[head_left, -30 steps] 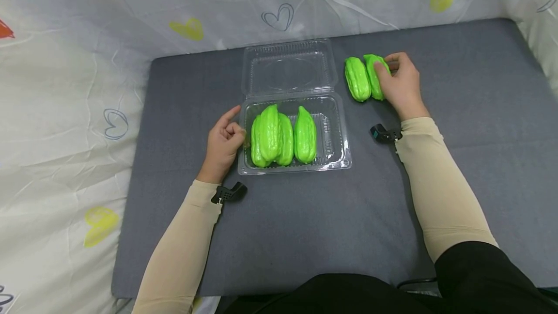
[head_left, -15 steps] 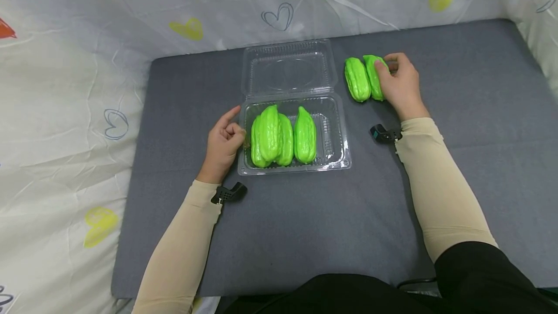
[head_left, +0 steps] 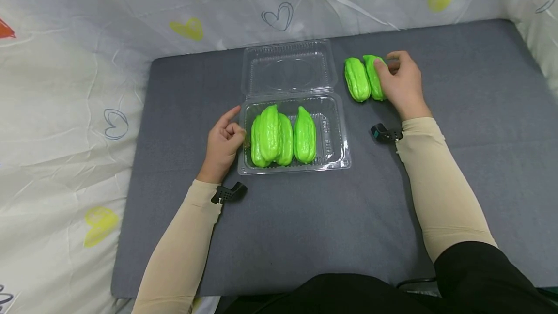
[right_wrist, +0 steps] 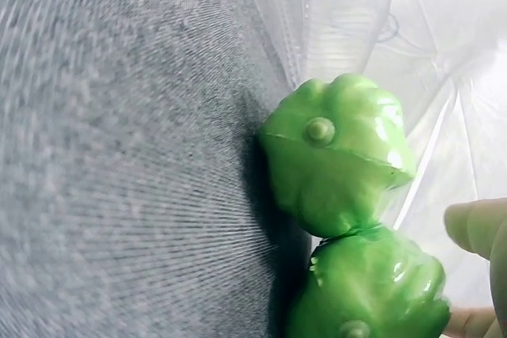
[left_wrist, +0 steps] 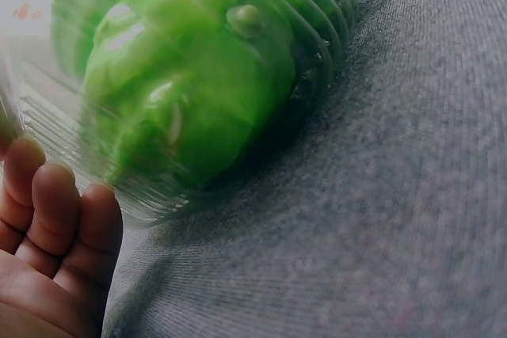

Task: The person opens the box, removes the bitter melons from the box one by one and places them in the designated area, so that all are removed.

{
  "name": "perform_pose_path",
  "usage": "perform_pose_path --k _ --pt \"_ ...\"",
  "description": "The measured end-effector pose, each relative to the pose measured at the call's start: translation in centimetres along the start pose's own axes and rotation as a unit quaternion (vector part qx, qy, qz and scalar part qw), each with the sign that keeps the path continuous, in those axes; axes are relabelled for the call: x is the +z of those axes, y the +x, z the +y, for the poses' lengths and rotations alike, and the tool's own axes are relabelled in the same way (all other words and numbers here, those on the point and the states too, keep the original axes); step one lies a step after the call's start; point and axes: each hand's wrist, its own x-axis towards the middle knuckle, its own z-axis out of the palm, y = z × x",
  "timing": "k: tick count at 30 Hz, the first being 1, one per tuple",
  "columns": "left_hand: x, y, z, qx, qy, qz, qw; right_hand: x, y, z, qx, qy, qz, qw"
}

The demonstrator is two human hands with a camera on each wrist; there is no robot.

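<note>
I have the left hand (head_left: 222,147) pinching the box (head_left: 330,132) at nine o'clock. Inside lie four green fruits (head_left: 305,137), one stacked. At the box's two o'clock, the fifth fruit (head_left: 357,80) touches the sixth fruit (head_left: 373,82); my right hand (head_left: 403,84) touches that one, but whether it's clamped I can't tell.

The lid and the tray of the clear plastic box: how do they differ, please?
The tray holds four green vegetables; the lid holds none.
The lid lies folded back on the far side; the tray lies on the near side.
The tray has the left hand at its left edge; the lid has no hand on it.
Both are see-through with ridged parts.
</note>
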Motion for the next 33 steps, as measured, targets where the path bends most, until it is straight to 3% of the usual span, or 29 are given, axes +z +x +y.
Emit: perform_pose_path --k 33 --pt "-0.1 0.0 0.1 -0.006 0.004 -0.003 1.0000 -1.6 -1.8 -2.8 -0.037 -0.047 0.001 0.9982"
